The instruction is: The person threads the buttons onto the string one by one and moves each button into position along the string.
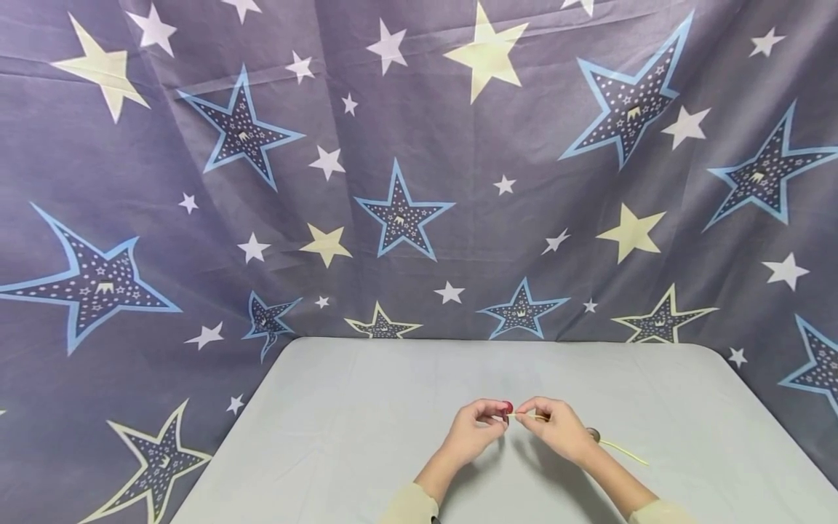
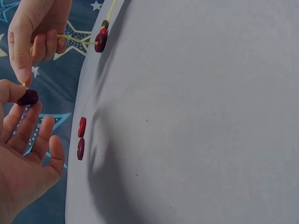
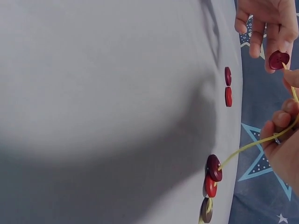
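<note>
Basically, star-print curtain [image 1: 399, 138] wraps the room from 9 through 12 to 3 o'clock, cloth slightly creased. Plain pale grey table [image 1: 366, 393] sits at 6 o'clock, rounded far corners, soft hand shadows on it. Left hand [image 1: 473, 431] and right hand [image 1: 556, 429] are above its near part, almost meeting. Right pinches yellow cord [image 1: 625, 453]; left pinches maroon button [image 3: 279, 60] between thumb and fingers, other fingers spread. In the head view, cord's long axis runs roughly 9 to 3 o'clock between hands, tail toward 4. In the right wrist view, its end points to 11 o'clock at the button's holed face; strung buttons [image 3: 210, 185] stack roughly 12 to 6. Loose buttons [image 3: 228, 96], two, lie near table edge, just beside each other.
</note>
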`<move>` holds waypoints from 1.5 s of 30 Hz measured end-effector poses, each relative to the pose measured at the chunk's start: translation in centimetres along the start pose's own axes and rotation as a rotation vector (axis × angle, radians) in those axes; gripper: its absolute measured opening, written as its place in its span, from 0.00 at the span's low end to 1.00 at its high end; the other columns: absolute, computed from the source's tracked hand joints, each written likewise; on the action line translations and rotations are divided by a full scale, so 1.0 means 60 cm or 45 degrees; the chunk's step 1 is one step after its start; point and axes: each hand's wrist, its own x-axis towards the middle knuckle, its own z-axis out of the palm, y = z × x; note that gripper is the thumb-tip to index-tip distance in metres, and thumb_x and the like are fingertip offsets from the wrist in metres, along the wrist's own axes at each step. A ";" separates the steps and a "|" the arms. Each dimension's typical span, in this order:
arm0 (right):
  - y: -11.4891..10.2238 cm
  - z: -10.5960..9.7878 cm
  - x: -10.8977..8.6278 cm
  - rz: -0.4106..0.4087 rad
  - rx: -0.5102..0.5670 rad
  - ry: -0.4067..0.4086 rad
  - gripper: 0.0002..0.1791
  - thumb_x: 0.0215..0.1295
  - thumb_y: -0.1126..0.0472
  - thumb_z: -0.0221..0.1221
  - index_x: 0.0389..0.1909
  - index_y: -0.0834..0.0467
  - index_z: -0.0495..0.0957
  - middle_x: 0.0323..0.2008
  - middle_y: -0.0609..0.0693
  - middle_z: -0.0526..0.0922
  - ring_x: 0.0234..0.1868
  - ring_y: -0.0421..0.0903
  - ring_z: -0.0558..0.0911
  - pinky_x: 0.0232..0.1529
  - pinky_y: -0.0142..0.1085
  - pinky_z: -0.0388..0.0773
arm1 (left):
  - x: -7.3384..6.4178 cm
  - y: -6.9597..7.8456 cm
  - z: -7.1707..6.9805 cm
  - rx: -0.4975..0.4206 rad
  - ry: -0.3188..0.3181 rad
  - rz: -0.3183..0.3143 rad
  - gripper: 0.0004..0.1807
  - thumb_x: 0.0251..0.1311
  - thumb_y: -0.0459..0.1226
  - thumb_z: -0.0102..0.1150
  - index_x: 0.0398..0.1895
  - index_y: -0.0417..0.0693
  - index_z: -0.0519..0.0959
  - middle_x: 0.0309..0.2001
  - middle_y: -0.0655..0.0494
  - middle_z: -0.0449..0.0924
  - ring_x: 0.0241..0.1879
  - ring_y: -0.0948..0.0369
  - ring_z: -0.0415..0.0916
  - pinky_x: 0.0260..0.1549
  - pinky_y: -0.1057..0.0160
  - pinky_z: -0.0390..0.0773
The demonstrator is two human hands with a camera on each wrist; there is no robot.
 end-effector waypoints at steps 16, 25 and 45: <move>-0.005 0.007 -0.005 -0.038 -0.018 -0.017 0.05 0.57 0.60 0.63 0.33 0.57 0.82 0.14 0.41 0.63 0.15 0.30 0.59 0.17 0.26 0.59 | 0.013 -0.052 0.010 0.008 0.021 -0.002 0.14 0.50 0.30 0.60 0.43 0.39 0.80 0.41 0.45 0.83 0.34 0.68 0.75 0.35 0.72 0.76; -0.025 0.003 -0.010 -0.037 -0.007 -0.019 0.04 0.58 0.64 0.62 0.33 0.61 0.82 0.14 0.43 0.64 0.14 0.30 0.58 0.16 0.25 0.57 | -0.001 -0.013 0.005 0.005 0.012 0.000 0.15 0.51 0.28 0.58 0.44 0.33 0.78 0.41 0.40 0.82 0.35 0.64 0.76 0.35 0.72 0.75; -0.004 0.009 -0.005 -0.057 0.039 -0.060 0.05 0.57 0.58 0.63 0.31 0.56 0.82 0.15 0.40 0.66 0.16 0.30 0.61 0.17 0.26 0.61 | -0.007 0.006 0.004 0.009 -0.006 0.027 0.15 0.51 0.28 0.59 0.45 0.32 0.78 0.43 0.39 0.82 0.36 0.61 0.77 0.36 0.72 0.75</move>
